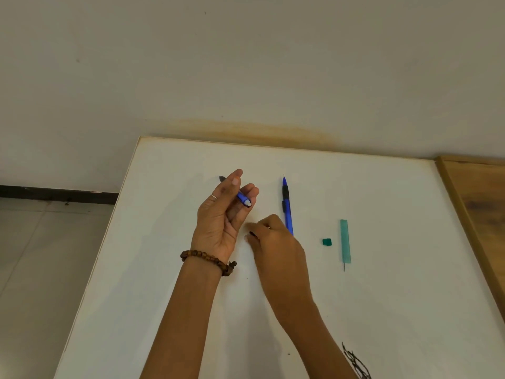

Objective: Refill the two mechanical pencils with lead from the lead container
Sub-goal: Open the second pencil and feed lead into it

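My left hand [221, 212] holds a blue mechanical pencil [243, 198] above the white table, its white rear end toward me and its dark tip pointing away to the left. My right hand [276, 242] rests low on the table just right of it, fingers curled around a small dark piece at the fingertips; what that piece is I cannot tell. A second blue pencil [287, 206] with a black grip lies on the table, tip pointing away, its near end hidden behind my right hand. The green lead container [345, 242] lies open farther right, a lead sticking out of its near end. Its green cap [326, 242] lies beside it.
The white table [382, 310] ends at a left edge with grey floor below, and its far edge meets the wall. A wooden surface [481, 203] borders it on the right. Black scribbles [358, 362] mark the near part of the table.
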